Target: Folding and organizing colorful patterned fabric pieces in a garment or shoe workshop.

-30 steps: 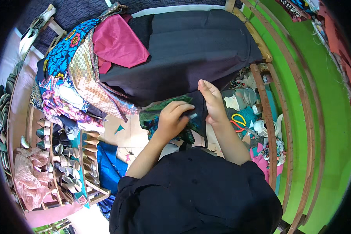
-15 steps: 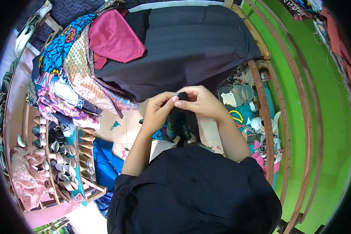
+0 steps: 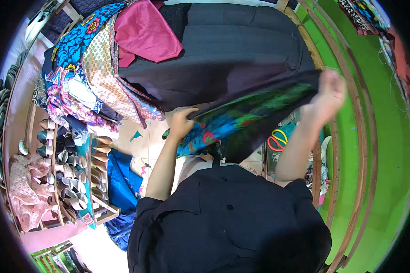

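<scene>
A dark fabric (image 3: 232, 120) with a blue, green and red pattern is stretched slantwise in front of me, from my lap up to the right. My left hand (image 3: 182, 123) is closed on its left edge, low and near my body. Raised to the far right, my right hand (image 3: 327, 93) grips the other end; motion smears its fingers. Below the fabric on the right, scissors (image 3: 278, 139) with yellow and red handles lie among scraps.
Ahead stands a surface draped in black cloth (image 3: 223, 50), with a pink cloth (image 3: 148, 34) and patterned fabrics (image 3: 98, 59) piled at its left. A shoe rack (image 3: 93, 182) is at left. Wooden rails (image 3: 357, 136) run along the green wall at right. Fabric scraps lie on the tiled floor.
My hands were together in front of me, pinching a dark edge. Now my right hand has swung out right and up, spreading the fabric, while my left has shifted slightly left.
</scene>
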Available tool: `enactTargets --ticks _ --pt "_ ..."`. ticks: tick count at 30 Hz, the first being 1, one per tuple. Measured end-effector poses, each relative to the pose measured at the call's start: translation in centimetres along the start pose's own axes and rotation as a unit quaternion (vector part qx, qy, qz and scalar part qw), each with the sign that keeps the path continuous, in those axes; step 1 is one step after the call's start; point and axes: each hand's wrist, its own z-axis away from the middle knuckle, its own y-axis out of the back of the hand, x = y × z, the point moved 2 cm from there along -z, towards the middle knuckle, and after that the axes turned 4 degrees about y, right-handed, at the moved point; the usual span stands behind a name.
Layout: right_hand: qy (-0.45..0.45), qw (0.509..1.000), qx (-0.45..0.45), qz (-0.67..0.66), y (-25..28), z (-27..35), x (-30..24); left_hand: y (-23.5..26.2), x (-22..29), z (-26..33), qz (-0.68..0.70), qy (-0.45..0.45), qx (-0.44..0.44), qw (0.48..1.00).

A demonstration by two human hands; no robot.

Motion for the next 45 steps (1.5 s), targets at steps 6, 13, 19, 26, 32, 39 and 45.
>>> enactTargets --ticks 6,13,19,26,32,39,45 --pt "0.065 0.989 0.131 0.011 5.8 -5.8 -4.7 4.0 -7.0 2.6 -0.102 0.183 0.159 0.965" --pt "-0.173 0.813 -0.526 0.182 -4.3 11.1 3.5 4.8 12.7 -4.0 0.048 0.059 0.051 0.996" --pt "-0.099 0.746 -0.576 0.32 -6.7 12.5 3.9 5.6 15.1 -4.9 0.127 -0.188 -0.075 0.971" --pt "-0.141 0.836 -0.502 0.168 -7.6 9.2 1.1 2.4 5.7 -2.2 -0.09 -0.059 0.082 0.991" --pt "-0.085 0.84 -0.483 0.232 -8.1 7.3 0.5 -0.8 3.6 -1.4 0.296 0.125 0.153 0.935" --pt "-0.031 0.876 -0.4 0.268 -7.6 3.7 2.2 4.8 6.7 -2.6 0.061 0.025 0.07 0.995" --pt "0.024 0.976 -0.195 0.098 -6.8 -1.0 -2.9 6.7 -4.0 0.7 -0.249 0.01 0.316 0.915"
